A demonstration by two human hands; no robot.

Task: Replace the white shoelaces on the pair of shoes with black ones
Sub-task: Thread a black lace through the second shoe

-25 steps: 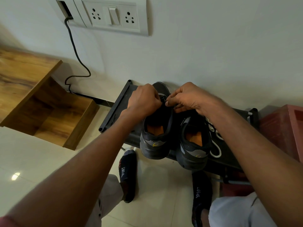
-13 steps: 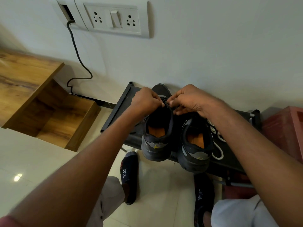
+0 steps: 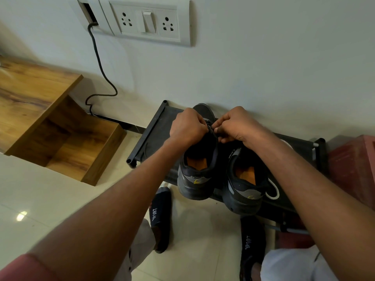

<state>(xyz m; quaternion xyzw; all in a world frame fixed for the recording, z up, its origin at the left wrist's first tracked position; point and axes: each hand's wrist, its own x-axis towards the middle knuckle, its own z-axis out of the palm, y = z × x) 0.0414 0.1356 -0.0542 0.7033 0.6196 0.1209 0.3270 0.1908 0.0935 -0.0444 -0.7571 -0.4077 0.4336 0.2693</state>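
Two dark grey shoes with orange insoles stand side by side on a low black rack [image 3: 154,128], heels toward me. Over the tongue of the left shoe [image 3: 195,179], my left hand [image 3: 187,126] and my right hand [image 3: 236,124] meet, and each pinches the black lace [image 3: 212,129] with curled fingers. The laced part of that shoe is hidden under my hands. The right shoe [image 3: 246,185] sits untouched below my right wrist. A white lace [image 3: 273,188] lies looped on the rack just right of it.
The rack stands against a white wall with a socket panel [image 3: 146,22] and a black cable [image 3: 100,63]. A wooden shelf unit [image 3: 48,126] is at left, a red crate [image 3: 355,169] at right. My feet in black slippers [image 3: 161,220] rest on the tiled floor.
Both hands stay at the top of the left shoe with small finger movements on the black lace. The view has shifted slightly; the shoes have not moved.
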